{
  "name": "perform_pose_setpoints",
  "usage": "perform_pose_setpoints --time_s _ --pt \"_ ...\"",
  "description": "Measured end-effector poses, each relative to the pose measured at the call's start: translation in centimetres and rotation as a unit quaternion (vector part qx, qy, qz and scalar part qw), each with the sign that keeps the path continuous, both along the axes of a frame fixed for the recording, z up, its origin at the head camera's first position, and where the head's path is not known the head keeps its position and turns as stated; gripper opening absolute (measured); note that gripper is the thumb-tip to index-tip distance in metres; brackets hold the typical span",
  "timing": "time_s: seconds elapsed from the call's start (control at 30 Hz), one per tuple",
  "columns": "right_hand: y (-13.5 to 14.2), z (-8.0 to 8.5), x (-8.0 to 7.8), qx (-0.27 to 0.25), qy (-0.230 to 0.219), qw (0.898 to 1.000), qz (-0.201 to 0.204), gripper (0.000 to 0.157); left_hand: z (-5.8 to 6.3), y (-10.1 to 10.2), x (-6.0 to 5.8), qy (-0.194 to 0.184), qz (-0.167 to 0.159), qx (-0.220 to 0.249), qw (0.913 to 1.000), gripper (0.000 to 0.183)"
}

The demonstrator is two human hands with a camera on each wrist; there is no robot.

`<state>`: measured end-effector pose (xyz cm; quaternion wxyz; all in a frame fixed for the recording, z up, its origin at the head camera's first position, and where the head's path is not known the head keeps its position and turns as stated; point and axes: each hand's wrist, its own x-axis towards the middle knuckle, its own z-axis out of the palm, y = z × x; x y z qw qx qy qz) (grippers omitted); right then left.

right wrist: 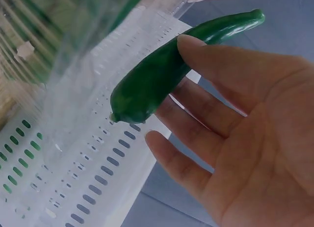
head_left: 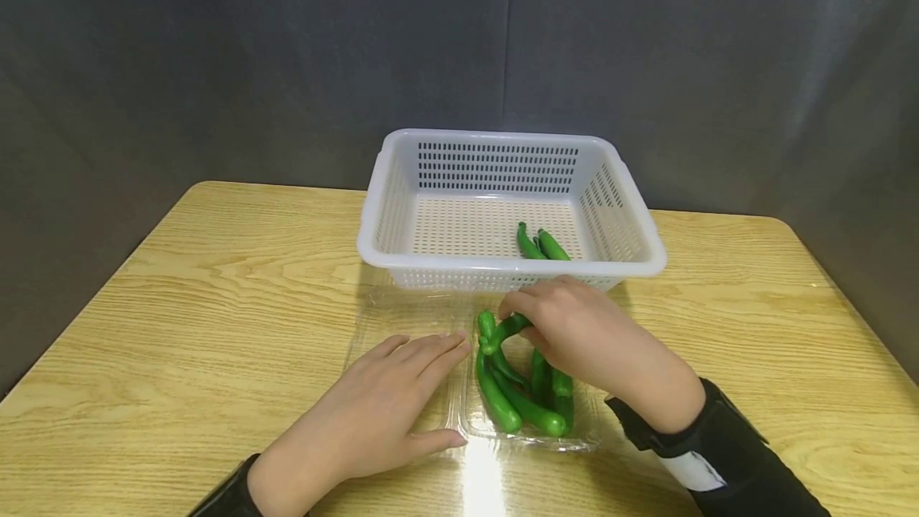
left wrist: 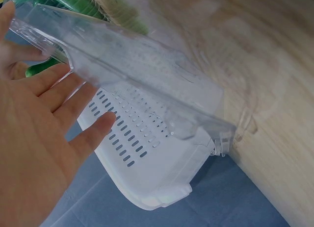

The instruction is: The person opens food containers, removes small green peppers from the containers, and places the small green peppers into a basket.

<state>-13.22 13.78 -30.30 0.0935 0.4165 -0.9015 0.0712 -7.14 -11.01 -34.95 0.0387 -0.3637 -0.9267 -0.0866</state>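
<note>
My right hand [head_left: 585, 337] pinches a curved green chili pepper [right wrist: 152, 80] between thumb and fingers, just above the filled half of a clear plastic clamshell box [head_left: 527, 443]. Several more green peppers [head_left: 497, 397] lie in that half, some partly hidden under the hand. The left hand [head_left: 391, 405] lies over the box's flat, opened lid [head_left: 412, 305]. Its fingers are extended, with the tips near the fold between the two halves. In the left wrist view, the fingers [left wrist: 61, 97] reach to the clear plastic edge and hold nothing.
Behind the box stands a white perforated plastic basket [head_left: 510, 266], its front wall close to the box. A few green peppers [head_left: 551, 246] lie inside at its front right. The wooden table [head_left: 237, 301] ends at a dark curtain [head_left: 287, 62].
</note>
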Motion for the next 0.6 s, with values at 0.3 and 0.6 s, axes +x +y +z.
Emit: perform_pose_setpoints --time_s 0.3,0.6 --pt "0.28 0.42 0.1 -0.015 0.022 1.0 0.003 0.029 -0.04 -0.03 0.02 -0.002 0.0 0.0 1.0 0.084" --pt "0.33 0.72 0.1 -0.032 0.028 0.999 0.011 0.025 -0.07 -0.07 0.06 0.001 -0.001 -0.001 1.0 0.084"
